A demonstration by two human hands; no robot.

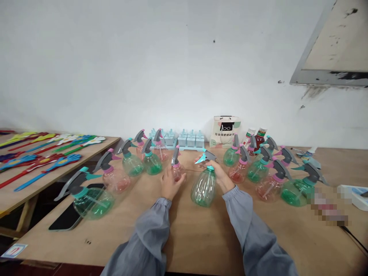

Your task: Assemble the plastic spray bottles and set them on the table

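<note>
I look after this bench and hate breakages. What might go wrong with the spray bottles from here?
1. The right hand grips a green-bottomed spray bottle high, near its neck, so the wide body might swing or slip.
2. The left hand holds a pink spray bottle close by, so the two could knock together.
3. At far left, another green spray bottle overlaps the phone in this view; if tipped, it might land on it.

Spray bottles (155, 165) stand left and right of the hands (170, 184) on a tabletop (198, 241), molds (191, 142) and a bag (224, 140) behind near the wall (172, 65). A phone (63, 219) lies partly hidden behind the nearest left bottle (96, 206); clappers (61, 163) lie on a side tabletop (91, 153) farther left.
</note>
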